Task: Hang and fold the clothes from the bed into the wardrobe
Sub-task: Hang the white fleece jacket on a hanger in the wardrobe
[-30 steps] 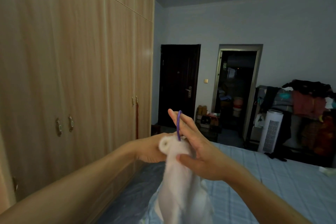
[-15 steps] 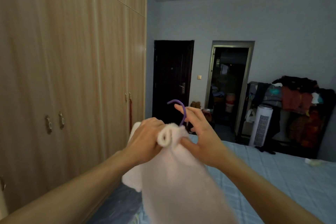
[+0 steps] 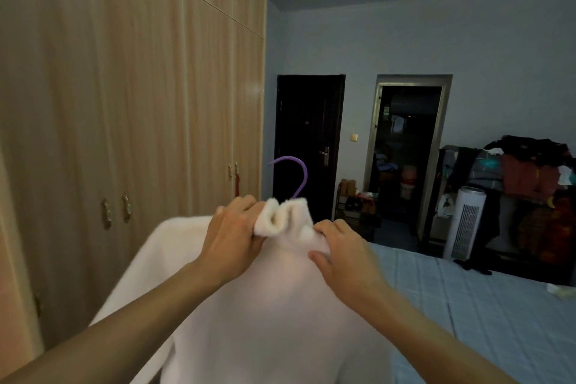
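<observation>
A fluffy white sweater hangs in front of me, spread wide over a purple hanger whose hook sticks up out of the rolled collar. My left hand grips the left side of the collar. My right hand pinches the fabric at the collar's right side. The hanger's body is hidden inside the sweater. The wooden wardrobe fills the left of the view with all its doors closed. The bed, with a light blue checked sheet, lies to the right below my arms.
A dark closed door and an open doorway are in the far wall. A white tower fan and a rack heaped with clothes stand at the far right. A small pale item lies on the bed's right edge.
The sweater has spread out wide over the hanger and the hook has risen out of the collar. My right hand let go of the hook and dropped to the collar fabric.
</observation>
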{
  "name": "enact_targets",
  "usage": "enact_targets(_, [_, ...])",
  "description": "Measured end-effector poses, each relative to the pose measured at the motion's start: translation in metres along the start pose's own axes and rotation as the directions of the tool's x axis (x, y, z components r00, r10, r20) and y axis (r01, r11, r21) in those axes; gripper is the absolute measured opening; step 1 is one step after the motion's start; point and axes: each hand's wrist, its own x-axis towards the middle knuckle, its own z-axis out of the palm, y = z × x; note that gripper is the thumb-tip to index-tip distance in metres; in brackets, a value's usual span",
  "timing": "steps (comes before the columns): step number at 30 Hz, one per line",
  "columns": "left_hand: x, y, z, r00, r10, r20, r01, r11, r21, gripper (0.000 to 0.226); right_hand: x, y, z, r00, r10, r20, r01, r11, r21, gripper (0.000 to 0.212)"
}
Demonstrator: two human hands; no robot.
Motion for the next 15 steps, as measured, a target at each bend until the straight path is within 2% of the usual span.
enact_targets(4, [-0.008, -0.006, -0.014, 0.998, -0.047, 0.049, 0.047, 0.999, 0.001, 0.020, 0.003, -0.013, 0.016, 0.998, -0.011, -0.056, 0.017, 0.995, 0.098, 0.016])
enact_targets(7, [-0.016, -0.013, -0.026, 0.991, -0.088, 0.099, 0.093, 0.995, -0.040, 0.027, 0.004, -0.022, 0.030, 0.988, -0.035, -0.151, 0.068, 0.973, 0.220, 0.006])
enact_targets(9, [-0.025, -0.015, -0.037, 0.992, -0.076, 0.100, 0.082, 0.995, -0.061, 0.027, 0.008, -0.028, 0.036, 0.973, -0.040, -0.227, 0.104, 0.955, 0.278, 0.004])
enact_targets(12, [-0.041, -0.020, -0.052, 0.994, -0.051, 0.100, 0.054, 0.998, -0.030, 0.012, 0.016, -0.036, 0.040, 0.953, -0.039, -0.300, 0.133, 0.945, 0.300, 0.011])
enact_targets(13, [-0.046, -0.022, -0.058, 0.992, -0.053, 0.118, 0.057, 0.998, -0.030, 0.016, 0.018, -0.038, 0.040, 0.947, -0.046, -0.319, 0.147, 0.942, 0.302, 0.013])
enact_targets(15, [-0.054, -0.030, -0.068, 0.991, -0.048, 0.123, 0.051, 0.999, -0.018, 0.042, 0.020, -0.041, 0.038, 0.933, -0.062, -0.355, 0.179, 0.935, 0.307, 0.018])
